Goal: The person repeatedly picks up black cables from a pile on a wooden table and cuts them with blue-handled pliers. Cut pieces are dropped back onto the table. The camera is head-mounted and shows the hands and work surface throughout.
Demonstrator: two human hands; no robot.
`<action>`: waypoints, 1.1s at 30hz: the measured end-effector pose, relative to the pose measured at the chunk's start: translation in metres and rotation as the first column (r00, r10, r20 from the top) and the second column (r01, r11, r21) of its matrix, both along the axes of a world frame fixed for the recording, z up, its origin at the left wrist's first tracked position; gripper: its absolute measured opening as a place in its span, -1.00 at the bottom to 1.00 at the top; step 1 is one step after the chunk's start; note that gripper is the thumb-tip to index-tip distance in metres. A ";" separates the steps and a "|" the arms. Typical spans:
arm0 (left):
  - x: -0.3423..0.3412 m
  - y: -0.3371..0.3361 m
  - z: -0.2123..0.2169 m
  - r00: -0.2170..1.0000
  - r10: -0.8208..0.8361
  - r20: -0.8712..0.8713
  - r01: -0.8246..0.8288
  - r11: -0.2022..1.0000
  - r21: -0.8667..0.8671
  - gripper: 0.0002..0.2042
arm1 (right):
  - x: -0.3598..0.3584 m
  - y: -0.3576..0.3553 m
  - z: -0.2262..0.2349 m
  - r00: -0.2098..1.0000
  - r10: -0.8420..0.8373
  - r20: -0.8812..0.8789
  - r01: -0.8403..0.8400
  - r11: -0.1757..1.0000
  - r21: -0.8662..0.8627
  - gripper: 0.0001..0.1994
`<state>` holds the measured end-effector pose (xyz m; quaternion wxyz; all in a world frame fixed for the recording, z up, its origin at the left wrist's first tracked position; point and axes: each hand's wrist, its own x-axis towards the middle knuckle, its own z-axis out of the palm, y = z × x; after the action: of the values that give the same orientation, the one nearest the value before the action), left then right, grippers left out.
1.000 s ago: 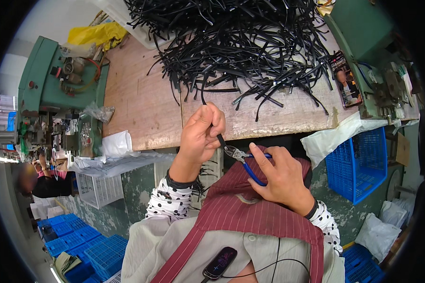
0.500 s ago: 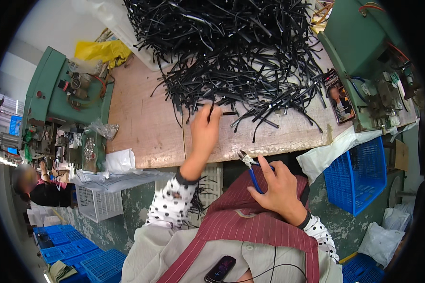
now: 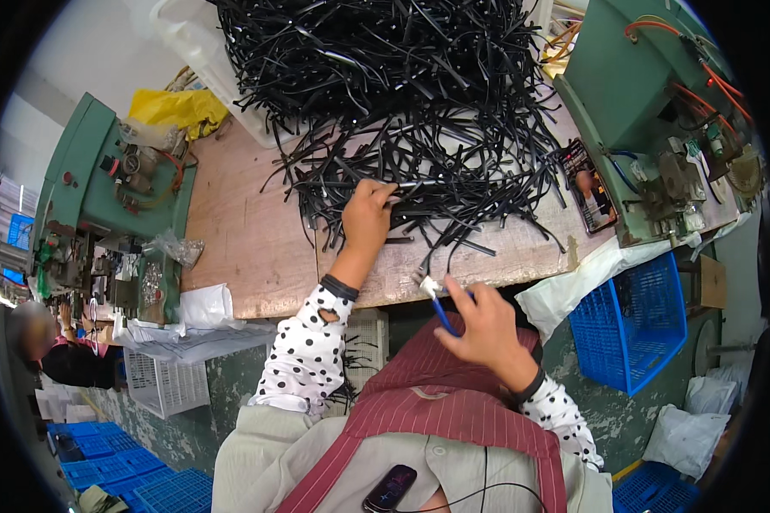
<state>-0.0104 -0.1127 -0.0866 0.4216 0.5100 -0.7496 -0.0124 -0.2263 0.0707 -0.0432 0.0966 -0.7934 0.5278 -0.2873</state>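
Left hand (image 3: 366,218) reaches onto the wooden surface (image 3: 248,248), its grip closed on black strips at the near edge of the heap of black strips (image 3: 402,103), which fills the surface toward 12 o'clock. Right hand (image 3: 486,329), at 5 o'clock from the left, holds blue-handled pliers (image 3: 436,299) in a closed grip just off the surface edge. A blue crate (image 3: 633,333) sits at 3 o'clock.

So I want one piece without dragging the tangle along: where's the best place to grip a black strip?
Probably by a free end at the near edge of the black strips, coming from the bench's front side, where the left hand reaches. There strips lie loose and fanned out; farther back they are interlocked.
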 end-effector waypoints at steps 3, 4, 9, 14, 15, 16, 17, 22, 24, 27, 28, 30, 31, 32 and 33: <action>-0.005 0.030 0.003 0.986 -0.066 -0.151 0.071 0.997 0.031 -0.69 | -0.007 -0.024 -0.006 1.000 -0.013 0.008 0.013 1.000 0.004 -0.13; -0.002 0.034 0.002 0.969 -0.144 -0.202 0.153 0.988 0.033 -0.67 | -0.010 -0.031 -0.007 1.000 -0.010 0.011 0.010 1.000 0.006 -0.13; 0.016 0.034 0.019 0.996 -0.002 0.091 0.006 0.999 -0.043 -0.75 | -0.014 -0.045 -0.019 0.999 0.002 0.038 -0.002 1.000 -0.001 -0.13; 0.047 0.017 0.069 0.916 0.153 0.371 -0.222 0.964 0.149 -0.87 | -0.008 -0.043 -0.022 0.997 -0.079 0.011 0.079 0.997 -0.009 -0.14; 0.054 0.020 0.081 0.964 0.087 0.253 -0.172 0.925 0.340 -0.85 | -0.006 -0.041 -0.023 0.997 -0.071 0.038 0.072 0.997 -0.031 -0.14; 0.060 0.025 0.089 0.993 0.024 0.112 -0.079 0.851 0.519 -0.82 | -0.007 -0.037 -0.022 0.996 -0.072 0.052 0.075 0.996 -0.050 -0.14; 0.070 0.032 0.090 0.990 -0.006 -0.143 0.099 0.752 0.651 -0.79 | -0.005 -0.033 -0.016 0.996 -0.078 0.044 0.078 0.997 0.016 -0.14; 0.051 0.092 0.136 0.562 0.113 -0.820 0.732 0.394 0.556 -0.73 | -0.005 -0.015 -0.011 0.990 -0.071 0.121 0.065 0.996 0.054 -0.13; 0.057 0.113 0.108 0.388 0.022 -0.922 0.795 0.498 0.346 -0.77 | -0.007 -0.011 -0.006 0.993 -0.056 0.105 0.049 0.996 0.068 -0.12; 0.063 0.134 0.047 0.628 -0.047 -0.776 0.490 0.799 0.348 -0.78 | -0.012 -0.008 -0.003 0.996 -0.063 0.060 0.057 0.993 0.106 -0.10; 0.058 0.136 0.045 0.822 -0.089 -0.562 0.321 0.889 0.328 -0.81 | -0.014 -0.010 -0.006 0.997 -0.049 0.057 0.042 0.993 0.115 -0.10; 0.043 0.135 0.040 0.937 -0.084 -0.339 0.129 0.986 0.110 -0.86 | -0.015 -0.024 -0.006 0.999 -0.009 0.042 0.004 0.994 0.111 -0.10; 0.029 0.127 0.034 0.926 -0.135 -0.351 0.139 0.990 -0.014 -0.88 | -0.016 -0.036 -0.007 0.997 0.026 0.079 -0.041 0.978 0.203 -0.12; 0.023 0.122 0.026 0.915 -0.188 -0.358 0.146 0.979 -0.142 -0.90 | -0.012 -0.047 -0.003 0.997 0.021 0.074 -0.039 0.967 0.251 -0.13; 0.023 0.120 0.014 0.896 -0.193 -0.400 0.194 0.980 -0.038 -0.92 | -0.008 -0.060 -0.009 0.995 0.032 0.093 -0.052 0.975 0.216 -0.13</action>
<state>0.0126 0.0070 -0.0728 0.5623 0.4201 -0.6942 -0.1596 -0.2339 0.0109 -0.0520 0.2124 -0.7755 0.5344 -0.2607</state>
